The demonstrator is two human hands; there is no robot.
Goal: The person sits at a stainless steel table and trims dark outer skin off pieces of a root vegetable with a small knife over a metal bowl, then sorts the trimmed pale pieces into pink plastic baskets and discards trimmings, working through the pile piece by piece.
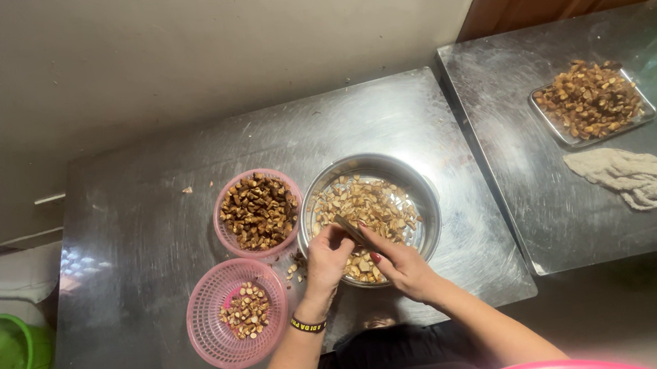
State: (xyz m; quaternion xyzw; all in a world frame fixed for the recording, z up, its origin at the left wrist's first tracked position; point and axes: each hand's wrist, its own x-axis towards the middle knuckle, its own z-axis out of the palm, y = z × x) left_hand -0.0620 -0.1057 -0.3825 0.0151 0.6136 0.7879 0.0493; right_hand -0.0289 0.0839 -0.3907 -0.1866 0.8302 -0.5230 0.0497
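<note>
**Hand Position and Blade Orientation at the Steel Bowl**

While both hands meet over the near rim of the steel bowl (426, 199), we note the following arrangement. Our left hand (328, 258) is curled into a narrow grip with the fingertips drawn together at the bowl's near-left edge; something small may be pinched there, but we cannot tell what. Our right hand (402, 267) has its grip closed on a knife (349, 228). The knife's long axis runs diagonally, from the right hand at lower right up toward the upper left, and its tip points away from us and to the left, ending just above the left hand's fingers. The blade lies low over the pale cut pieces (366, 201) that fill the bowl.

The bowl sits on a steel surface (148, 226). Just left of the bowl stands a pink basket (225, 234) heaped with darker brown pieces, touching or nearly touching the bowl's rim. A second pink basket (206, 333) sits nearer to us, holding a small pile. A few loose pieces (295, 271) lie between this basket and the bowl. A black-and-yellow wristband (308, 324) circles the left wrist.

On the adjoining surface (524, 214) to the right, well apart, rest a metal tray (552, 129) of brown pieces and a crumpled grey cloth (633, 177).
</note>
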